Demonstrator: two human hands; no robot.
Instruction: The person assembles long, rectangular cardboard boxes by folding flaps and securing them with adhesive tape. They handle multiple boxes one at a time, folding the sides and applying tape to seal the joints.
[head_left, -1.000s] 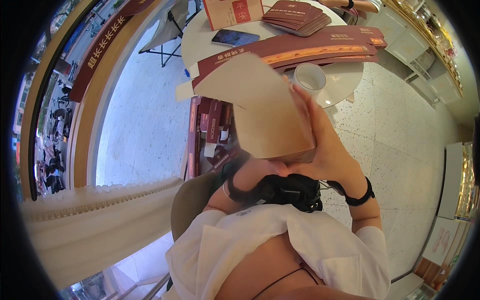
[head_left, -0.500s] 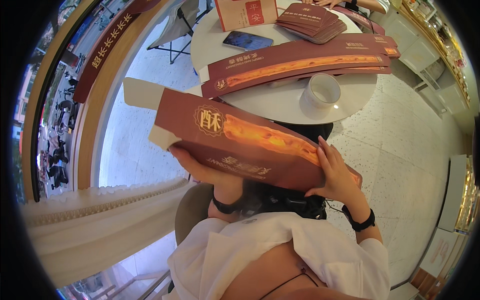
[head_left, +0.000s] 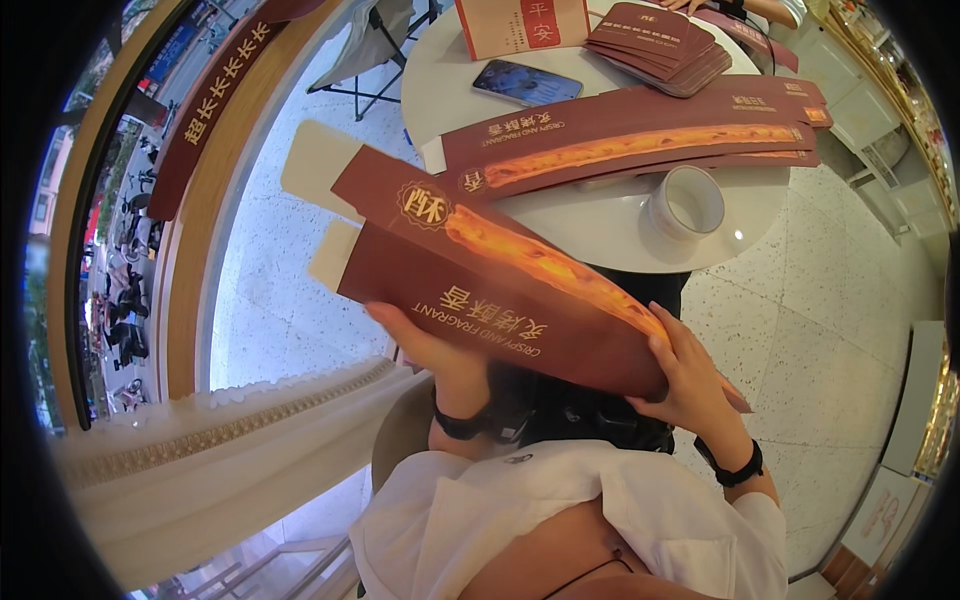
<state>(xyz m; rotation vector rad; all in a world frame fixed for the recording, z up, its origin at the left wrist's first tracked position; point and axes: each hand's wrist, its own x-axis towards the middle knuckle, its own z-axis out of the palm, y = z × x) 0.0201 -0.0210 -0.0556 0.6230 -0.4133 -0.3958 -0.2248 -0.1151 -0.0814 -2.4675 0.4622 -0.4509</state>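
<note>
A long maroon cardboard box (head_left: 480, 290) with a golden pastry stick printed on it lies slantwise over my lap. Cream end flaps (head_left: 318, 170) stick out unfolded at its left end. My left hand (head_left: 425, 345) supports the box from below near that end; its thumb shows at the lower edge, while the other fingers are hidden. At the opposite end, my right hand (head_left: 690, 375) grips the box, with fingers along the upper edge and thumb on the near face.
On the round white table (head_left: 590, 238) lie several flat maroon boxes (head_left: 640, 135), a white cup (head_left: 687, 203), a phone (head_left: 527, 83), stacked maroon cards (head_left: 665, 50) and a red-and-cream printed stand (head_left: 522, 28). Another person's hand (head_left: 685, 5) rests at the far edge. A curtain (head_left: 230, 440) hangs left.
The box has rolled and tilted in my hands, showing more of its lettered near face. Its end flaps now stand apart. Both hands still hold it, and the table sits slightly further right in view.
</note>
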